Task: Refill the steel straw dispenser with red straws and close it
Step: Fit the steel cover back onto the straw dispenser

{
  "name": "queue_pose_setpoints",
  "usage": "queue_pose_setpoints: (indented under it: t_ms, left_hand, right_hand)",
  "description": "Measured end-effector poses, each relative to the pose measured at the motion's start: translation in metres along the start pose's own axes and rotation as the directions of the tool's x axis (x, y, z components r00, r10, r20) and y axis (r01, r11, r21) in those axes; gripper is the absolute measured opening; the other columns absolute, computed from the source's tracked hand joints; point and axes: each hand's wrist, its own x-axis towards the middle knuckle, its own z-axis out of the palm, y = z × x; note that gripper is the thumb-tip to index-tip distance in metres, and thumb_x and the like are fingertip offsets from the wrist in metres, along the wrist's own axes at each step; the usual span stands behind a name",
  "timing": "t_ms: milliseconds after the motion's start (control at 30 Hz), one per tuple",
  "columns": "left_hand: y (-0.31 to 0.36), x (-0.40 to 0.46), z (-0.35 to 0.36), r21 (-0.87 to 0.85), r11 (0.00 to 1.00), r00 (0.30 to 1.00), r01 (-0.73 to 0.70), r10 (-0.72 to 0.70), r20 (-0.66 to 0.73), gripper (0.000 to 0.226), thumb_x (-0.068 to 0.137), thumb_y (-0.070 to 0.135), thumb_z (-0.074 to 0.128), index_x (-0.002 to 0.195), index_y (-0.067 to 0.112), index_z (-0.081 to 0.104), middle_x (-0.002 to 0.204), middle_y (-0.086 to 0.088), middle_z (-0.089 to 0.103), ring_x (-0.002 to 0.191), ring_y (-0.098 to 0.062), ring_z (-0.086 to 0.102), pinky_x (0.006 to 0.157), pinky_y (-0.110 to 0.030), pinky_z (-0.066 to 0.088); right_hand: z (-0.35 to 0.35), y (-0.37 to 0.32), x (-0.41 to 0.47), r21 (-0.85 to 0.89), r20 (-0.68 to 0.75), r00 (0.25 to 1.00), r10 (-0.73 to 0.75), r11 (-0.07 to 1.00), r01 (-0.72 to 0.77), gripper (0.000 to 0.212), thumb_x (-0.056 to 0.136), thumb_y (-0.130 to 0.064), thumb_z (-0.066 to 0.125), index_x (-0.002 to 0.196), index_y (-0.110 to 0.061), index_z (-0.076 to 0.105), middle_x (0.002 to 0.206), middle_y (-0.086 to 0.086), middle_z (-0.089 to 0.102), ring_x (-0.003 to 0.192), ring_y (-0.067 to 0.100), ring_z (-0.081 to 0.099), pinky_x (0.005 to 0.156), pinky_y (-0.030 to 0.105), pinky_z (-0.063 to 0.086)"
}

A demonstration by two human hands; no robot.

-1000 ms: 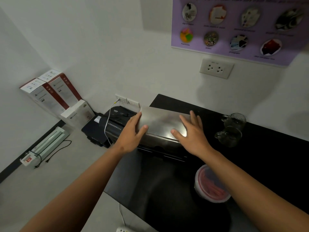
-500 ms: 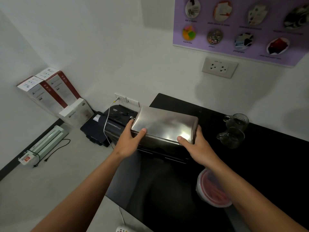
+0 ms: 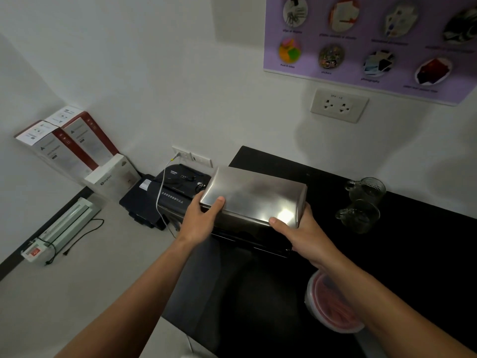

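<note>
The steel lid (image 3: 254, 195) of the straw dispenser is raised a little above the dispenser's dark body (image 3: 253, 239) at the left end of the black counter (image 3: 413, 254). My left hand (image 3: 200, 219) grips the lid's near left corner, thumb on top. My right hand (image 3: 300, 229) grips its near right corner, thumb on top as well. The inside of the dispenser is hidden under the lid. A round clear tub of red straws (image 3: 333, 303) stands on the counter near me, partly behind my right forearm.
Two glass mugs (image 3: 361, 202) stand on the counter to the right of the dispenser. Left of the counter, lower down, sits a black shredder (image 3: 178, 187) with a white cable. Boxes (image 3: 74, 148) lean in the corner and a laminator (image 3: 62, 228) lies on the floor.
My hands went from lying flat on the lid to gripping its two near corners. The lid has come up off the dispenser body and tilts slightly.
</note>
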Motion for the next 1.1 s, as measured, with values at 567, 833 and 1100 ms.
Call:
queue_pose_setpoints:
  t_ms: [567, 833, 1100]
  left_hand:
    - [0.050, 0.106, 0.033, 0.047, 0.996, 0.997, -0.074, 0.073, 0.036, 0.032, 0.095, 0.042, 0.073, 0.112, 0.015, 0.070, 0.093, -0.004, 0.077, 0.076, -0.015, 0.070, 0.068, -0.029, 0.052]
    - [0.056, 0.145, 0.038, 0.013, 0.997, 0.996, -0.081, 0.080, 0.045, 0.040, 0.092, 0.043, 0.075, 0.116, 0.012, 0.071, 0.094, -0.004, 0.075, 0.092, -0.026, 0.073, 0.086, -0.037, 0.059]
    - [0.067, 0.162, 0.045, 0.054, 0.989, 0.988, -0.140, 0.136, 0.076, 0.045, 0.100, 0.034, 0.069, 0.136, 0.009, 0.061, 0.097, 0.002, 0.071, 0.088, -0.014, 0.071, 0.061, -0.004, 0.048]
  right_hand:
    - [-0.023, -0.044, 0.088, 0.039, -0.142, 0.990, 0.005, 0.999, 0.000, 0.073, 0.083, -0.047, 0.082, 0.138, -0.024, 0.039, 0.117, -0.012, 0.061, 0.096, 0.003, 0.061, 0.063, 0.033, 0.054]
    - [-0.026, -0.058, 0.114, 0.089, -0.151, 0.986, 0.074, 0.994, -0.060, 0.083, 0.078, -0.052, 0.084, 0.141, -0.023, 0.040, 0.133, -0.006, 0.058, 0.111, 0.023, 0.061, 0.086, 0.053, 0.054]
    - [-0.026, -0.070, 0.124, 0.056, -0.197, 0.978, 0.065, 0.997, -0.056, 0.123, 0.072, -0.062, 0.081, 0.163, -0.035, 0.003, 0.161, -0.006, 0.038, 0.136, 0.031, 0.051, 0.082, 0.053, 0.054]
